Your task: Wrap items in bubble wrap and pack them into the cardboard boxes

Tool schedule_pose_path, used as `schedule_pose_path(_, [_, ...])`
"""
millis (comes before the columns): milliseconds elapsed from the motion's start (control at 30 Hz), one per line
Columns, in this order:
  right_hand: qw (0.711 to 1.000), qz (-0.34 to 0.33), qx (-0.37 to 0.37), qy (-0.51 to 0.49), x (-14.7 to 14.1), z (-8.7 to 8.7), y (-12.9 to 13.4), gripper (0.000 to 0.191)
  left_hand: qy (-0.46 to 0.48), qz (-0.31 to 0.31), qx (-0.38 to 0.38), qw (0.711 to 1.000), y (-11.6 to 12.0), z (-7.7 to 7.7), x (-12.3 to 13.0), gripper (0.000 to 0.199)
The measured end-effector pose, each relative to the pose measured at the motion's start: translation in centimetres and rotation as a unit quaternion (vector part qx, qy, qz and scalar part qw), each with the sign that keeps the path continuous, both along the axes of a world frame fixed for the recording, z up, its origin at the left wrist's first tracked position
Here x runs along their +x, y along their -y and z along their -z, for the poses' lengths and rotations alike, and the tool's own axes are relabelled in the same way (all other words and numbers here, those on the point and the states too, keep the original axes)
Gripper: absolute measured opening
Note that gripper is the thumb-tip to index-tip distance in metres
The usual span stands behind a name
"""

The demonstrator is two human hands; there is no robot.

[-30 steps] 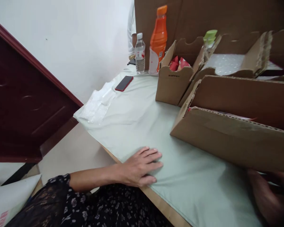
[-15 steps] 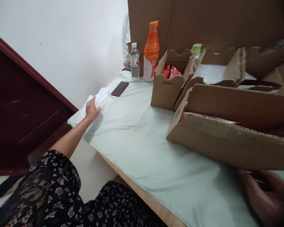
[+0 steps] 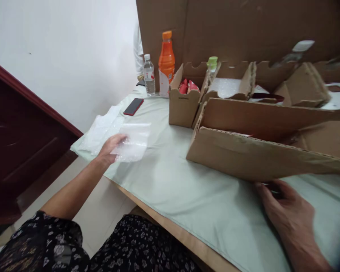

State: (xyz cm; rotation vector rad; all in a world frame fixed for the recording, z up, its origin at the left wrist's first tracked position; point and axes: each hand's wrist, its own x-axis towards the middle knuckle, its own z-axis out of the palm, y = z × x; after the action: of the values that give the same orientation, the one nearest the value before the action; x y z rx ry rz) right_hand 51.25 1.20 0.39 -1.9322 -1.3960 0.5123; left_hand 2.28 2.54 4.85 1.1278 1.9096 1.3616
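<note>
My left hand (image 3: 112,146) pinches a clear bubble wrap sheet (image 3: 134,141) and holds it above the table's left end. More bubble wrap (image 3: 99,130) lies flat behind that hand, along the table's far left edge. My right hand (image 3: 290,209) rests on the green cloth, close in front of the long cardboard tray (image 3: 260,160). Its thumb and fingers are curled together by the tray's lower edge. A small glint shows between them, but what they hold, if anything, is hidden.
A phone (image 3: 133,106) lies behind the bubble wrap. A water bottle (image 3: 149,77) and an orange drink bottle (image 3: 166,64) stand at the back. Several cardboard bins, one with red packets (image 3: 188,87), line the back right before a tall cardboard panel (image 3: 215,30).
My left hand has lifted one bubble wrap sheet off the pile and brought it rightward, nearer me. The view has turned right, so more of my right hand shows.
</note>
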Motion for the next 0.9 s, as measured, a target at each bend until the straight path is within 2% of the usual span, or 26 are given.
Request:
schedule_pose_path(100, [0.999,-0.029,0.006,-0.013,0.2,0.1,0.1,0.023,0.097,0.116,-0.062,0.987,2.4,0.8,5.2,0.043])
schedule_pose_path(200, [0.995,-0.062,0.020,-0.069,1.0,0.5,0.8,0.025,0.151,0.228,-0.127,0.953,3.9,0.8,9.8,0.039])
schedule_pose_path(367, [0.971,0.028,0.160,-0.178,2.8,0.4,3.2,0.017,0.211,0.407,-0.244,0.855,4.0,0.1,15.5,0.034])
schedule_pose_path(433, [0.963,0.000,0.176,-0.205,2.9,0.1,4.2,0.018,0.205,0.446,-0.262,0.831,3.2,0.3,17.5,0.034])
schedule_pose_path(533, [0.956,-0.109,0.138,-0.235,2.0,-0.2,5.1,0.020,0.178,0.460,-0.251,0.833,1.7,1.4,20.3,0.036])
schedule_pose_path(567, [0.952,-0.155,0.125,-0.231,1.3,-0.2,5.2,0.022,0.173,0.460,-0.247,0.835,1.2,1.8,21.1,0.036])
schedule_pose_path(667, [0.945,-0.252,0.105,-0.180,-1.0,0.2,5.4,0.052,0.166,0.475,-0.242,0.830,0.1,2.7,22.5,0.036])
schedule_pose_path(700, [0.949,-0.254,0.101,-0.160,-1.7,0.4,5.4,0.056,0.162,0.490,-0.238,0.823,-0.1,2.9,22.7,0.037])
schedule_pose_path(767, [0.960,-0.225,0.080,-0.146,-2.7,1.0,5.3,0.045,0.157,0.530,-0.235,0.800,-0.3,3.0,22.5,0.034])
schedule_pose_path(833, [0.960,-0.194,0.048,-0.197,-3.0,1.5,5.1,0.036,0.163,0.568,-0.242,0.769,-0.2,2.9,22.0,0.034])
schedule_pose_path(900, [0.942,-0.171,0.019,-0.287,-2.5,1.7,4.9,0.038,0.174,0.594,-0.244,0.747,-0.2,2.8,21.5,0.044])
